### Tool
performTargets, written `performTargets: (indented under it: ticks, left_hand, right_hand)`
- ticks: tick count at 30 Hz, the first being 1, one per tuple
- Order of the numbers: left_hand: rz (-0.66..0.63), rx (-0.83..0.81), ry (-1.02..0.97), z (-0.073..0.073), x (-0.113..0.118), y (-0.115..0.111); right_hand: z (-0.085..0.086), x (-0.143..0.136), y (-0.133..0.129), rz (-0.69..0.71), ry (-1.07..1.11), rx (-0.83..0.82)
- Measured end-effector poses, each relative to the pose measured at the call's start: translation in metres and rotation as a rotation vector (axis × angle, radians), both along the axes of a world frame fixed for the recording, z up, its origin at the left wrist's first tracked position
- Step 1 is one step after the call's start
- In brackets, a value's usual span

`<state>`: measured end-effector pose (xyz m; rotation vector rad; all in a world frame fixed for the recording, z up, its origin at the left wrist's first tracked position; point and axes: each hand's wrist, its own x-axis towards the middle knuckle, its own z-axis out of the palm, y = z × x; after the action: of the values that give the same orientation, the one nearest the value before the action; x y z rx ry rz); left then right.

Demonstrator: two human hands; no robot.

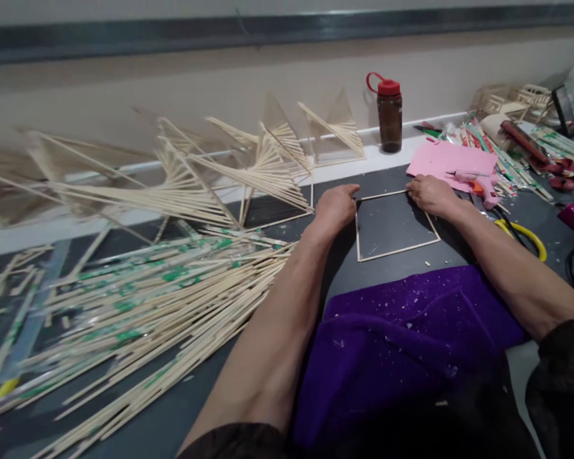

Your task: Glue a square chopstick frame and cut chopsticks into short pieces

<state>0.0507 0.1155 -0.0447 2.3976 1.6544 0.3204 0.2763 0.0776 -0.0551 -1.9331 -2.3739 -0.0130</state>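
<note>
A four-sided frame of thin wooden sticks point(399, 251) lies flat on the dark grey table. At its far left corner is my left hand point(337, 207), closed on the stick frame, with the index finger reaching along the far edge. My right hand point(433, 194) is closed on the far right corner, its fingertips pinched over the joint. The near edge and both near corners of the frame show fully. Just in front of the frame, a purple cloth point(406, 338) dotted with small scraps covers the table's near edge.
Many loose sticks point(186, 299) and plastic wrappers spread at the left. Twisted stick models point(268, 178) stand behind them. A brown bottle point(390, 121) is by the wall. At the right are pink foam point(452, 160), a glue gun point(476, 182) and yellow-handled scissors point(529, 236).
</note>
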Motion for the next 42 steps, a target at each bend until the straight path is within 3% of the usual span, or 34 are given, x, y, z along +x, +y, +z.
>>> performTargets:
  ticks: [5, 20, 28, 32, 37, 39, 42]
  left_hand:
    - [0.008, -0.009, 0.022, -0.011, 0.001, 0.001]
    - [0.038, -0.005, 0.021, -0.011, 0.0, -0.005]
    - [0.075, 0.106, -0.073, -0.002, -0.001, -0.008]
    - [0.069, 0.185, -0.091, 0.026, 0.002, -0.025]
    - [0.028, 0.16, -0.046, 0.063, -0.008, -0.068]
    - [0.042, 0.104, -0.046, 0.065, -0.014, -0.085]
    - [0.063, 0.02, -0.021, 0.05, -0.024, -0.103]
  right_hand:
    - [-0.007, 0.001, 0.003, -0.002, 0.009, 0.045]
    - [-0.007, 0.006, -0.001, -0.056, 0.134, 0.047]
    - [0.014, 0.016, -0.016, -0.111, 0.408, 0.385]
    - [0.033, 0.016, -0.025, -0.052, 0.526, 0.422]
    - [0.06, 0.011, -0.047, 0.03, 0.655, 0.399]
    - [0.064, 0.006, -0.058, 0.064, 0.658, 0.343]
    - [0.057, -0.008, -0.07, 0.115, 0.535, 0.181]
